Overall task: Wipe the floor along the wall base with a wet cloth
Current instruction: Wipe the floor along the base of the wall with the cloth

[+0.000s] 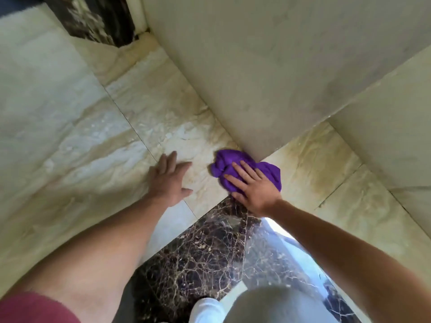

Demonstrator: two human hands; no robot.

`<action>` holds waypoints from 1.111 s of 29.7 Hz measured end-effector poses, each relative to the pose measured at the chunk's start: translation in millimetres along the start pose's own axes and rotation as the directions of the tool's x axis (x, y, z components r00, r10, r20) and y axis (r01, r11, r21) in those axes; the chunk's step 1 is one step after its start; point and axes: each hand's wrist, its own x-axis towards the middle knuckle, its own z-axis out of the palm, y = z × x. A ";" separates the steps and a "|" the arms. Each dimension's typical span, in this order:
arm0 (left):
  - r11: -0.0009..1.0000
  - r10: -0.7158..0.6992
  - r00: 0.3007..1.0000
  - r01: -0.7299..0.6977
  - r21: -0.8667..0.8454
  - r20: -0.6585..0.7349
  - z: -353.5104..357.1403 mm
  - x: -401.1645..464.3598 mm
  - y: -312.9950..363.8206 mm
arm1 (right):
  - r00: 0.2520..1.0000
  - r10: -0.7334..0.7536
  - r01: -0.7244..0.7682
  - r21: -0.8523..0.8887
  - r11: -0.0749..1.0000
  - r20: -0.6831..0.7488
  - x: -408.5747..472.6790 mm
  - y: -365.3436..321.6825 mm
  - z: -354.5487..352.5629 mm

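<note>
Flat-palm grip (253,186), cloth (268,173), marble floor (130,113)

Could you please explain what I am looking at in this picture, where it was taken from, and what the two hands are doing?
There is no machine here: a person wears a wide-angle camera on the head, so this single view looks forward and down at their own arms. The surface is a pale marble-look floor with a dark veined strip nearest the person, and it meets a light wall that forms an outward corner. The right hand lies flat, fingers spread, pressing a crumpled purple cloth onto the floor right at that corner. It presses rather than grips. The left hand rests open on the bare tile beside it, apart from the cloth, seemingly for support. It holds nothing.
</note>
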 end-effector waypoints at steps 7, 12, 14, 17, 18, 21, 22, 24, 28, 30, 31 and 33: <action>0.997 -0.024 0.996 0.016 0.082 0.090 -57.2 -40.1 -16.4 | 0.954 0.282 -0.297 0.192 0.935 0.101 64.0 -47.2 -43.3; 0.975 -0.050 0.998 0.041 0.220 0.036 -128.3 -30.6 -59.0 | 0.936 0.304 -0.333 0.176 0.926 0.176 96.0 -51.7 -68.9; 0.971 -0.052 0.998 0.040 0.235 0.046 -133.8 -19.3 -71.9 | 0.944 0.311 -0.328 0.203 0.923 0.112 103.3 -59.3 -71.0; 0.979 -0.054 0.990 0.027 0.202 0.129 -118.4 4.4 -74.0 | 0.934 0.322 -0.350 0.203 0.915 0.158 88.6 -52.3 -64.2; 0.986 -0.048 0.990 0.025 0.167 0.135 -113.9 11.4 -71.9 | 0.928 0.327 -0.358 0.192 0.914 0.177 79.7 -44.6 -60.3; 0.993 -0.025 0.996 0.015 0.113 0.091 -89.1 27.7 -82.1 | 0.951 0.299 -0.309 0.158 0.938 0.083 57.8 -34.0 -39.0; 0.995 -0.015 0.998 0.009 0.099 0.055 -79.3 34.0 -90.6 | 0.960 0.280 -0.280 0.138 0.950 0.017 56.5 -32.0 -30.6; 0.994 0.010 1.000 -0.011 0.105 0.011 -67.1 40.0 -104.3 | 0.967 0.237 -0.229 0.087 0.969 -0.090 56.9 -30.8 -17.9; 0.991 0.041 0.999 -0.040 0.130 0.001 -47.2 43.7 -124.8 | 0.947 0.269 -0.255 0.100 0.962 -0.177 88.7 -41.6 -7.9; 0.989 0.044 0.999 -0.041 0.145 -0.017 -41.6 42.7 -123.9 | 0.935 0.282 -0.255 0.147 0.956 -0.213 121.3 -45.3 -12.5; 0.989 0.038 0.999 -0.034 0.144 -0.023 -40.2 42.1 -122.7 | 0.934 0.278 -0.247 0.159 0.956 -0.224 138.7 -47.7 -17.7; 0.993 0.020 1.000 -0.017 0.121 -0.024 -39.6 41.3 -121.1 | 0.933 0.280 -0.242 0.183 0.953 -0.227 174.6 -51.9 -31.9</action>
